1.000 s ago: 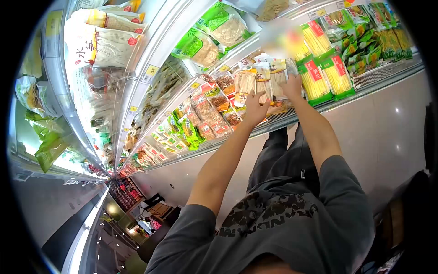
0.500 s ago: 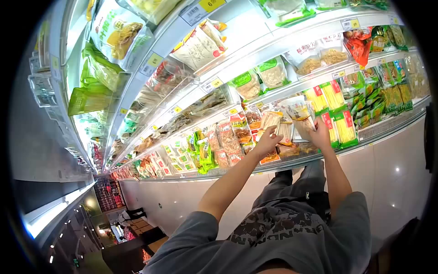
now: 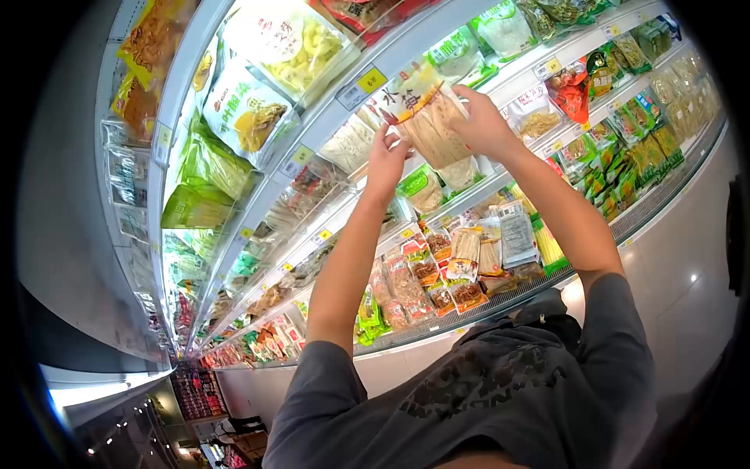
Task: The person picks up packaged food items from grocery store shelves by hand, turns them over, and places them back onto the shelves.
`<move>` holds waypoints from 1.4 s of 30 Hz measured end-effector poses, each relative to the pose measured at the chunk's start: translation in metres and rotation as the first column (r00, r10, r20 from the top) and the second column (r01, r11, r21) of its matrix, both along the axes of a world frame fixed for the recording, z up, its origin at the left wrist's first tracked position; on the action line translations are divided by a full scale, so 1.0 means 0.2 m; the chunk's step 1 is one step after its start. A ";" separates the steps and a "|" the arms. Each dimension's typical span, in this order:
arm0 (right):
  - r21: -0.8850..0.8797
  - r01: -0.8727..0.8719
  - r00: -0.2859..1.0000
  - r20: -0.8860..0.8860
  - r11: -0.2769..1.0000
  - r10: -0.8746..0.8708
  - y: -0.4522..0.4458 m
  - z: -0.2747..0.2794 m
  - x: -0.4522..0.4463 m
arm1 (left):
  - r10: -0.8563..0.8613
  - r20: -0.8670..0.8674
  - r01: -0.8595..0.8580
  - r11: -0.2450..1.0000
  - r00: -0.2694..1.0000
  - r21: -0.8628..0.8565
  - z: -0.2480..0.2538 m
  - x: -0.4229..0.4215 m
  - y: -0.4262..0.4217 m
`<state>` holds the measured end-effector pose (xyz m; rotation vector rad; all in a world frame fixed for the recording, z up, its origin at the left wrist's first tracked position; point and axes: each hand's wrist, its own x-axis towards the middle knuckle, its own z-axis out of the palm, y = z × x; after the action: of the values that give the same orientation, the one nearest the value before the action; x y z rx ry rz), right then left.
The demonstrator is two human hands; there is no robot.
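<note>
This is a shop, of the supermarket kind. A long, brightly lit display case (image 3: 332, 123) shows it, its tiers filled with sealed food packets (image 3: 423, 190), many alike set side by side. Along the case's shelf edges run yellow-and-white price labels (image 3: 371, 80), and a slotted grille (image 3: 625, 227) lines its front at the bottom. In front of the case lies a glossy pale floor (image 3: 680, 313); beyond its far end stands a rack (image 3: 197, 393) packed with reddish goods, too small to identify.
</note>
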<state>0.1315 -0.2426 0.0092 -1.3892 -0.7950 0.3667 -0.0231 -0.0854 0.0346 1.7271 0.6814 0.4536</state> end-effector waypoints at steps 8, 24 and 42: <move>0.070 0.150 0.987 0.041 0.986 -0.153 0.51 0.12 0.16 | 0.099 0.097 -0.104 0.994 0.990 0.042 0.22 0.21 0.30; 0.319 0.081 0.946 0.273 0.944 -0.174 1.02 0.01 0.25 | -0.052 -0.287 0.206 0.817 0.957 0.539 -0.04 0.22 0.64; 0.086 -0.397 0.915 0.113 0.914 0.387 0.33 0.01 0.31 | -0.146 0.319 0.246 0.922 0.936 -0.298 -0.02 0.04 0.20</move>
<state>0.1930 -0.1772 0.0115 -1.1472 -1.1607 0.5645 -0.0144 -0.0454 0.0296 1.3539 0.3405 0.4128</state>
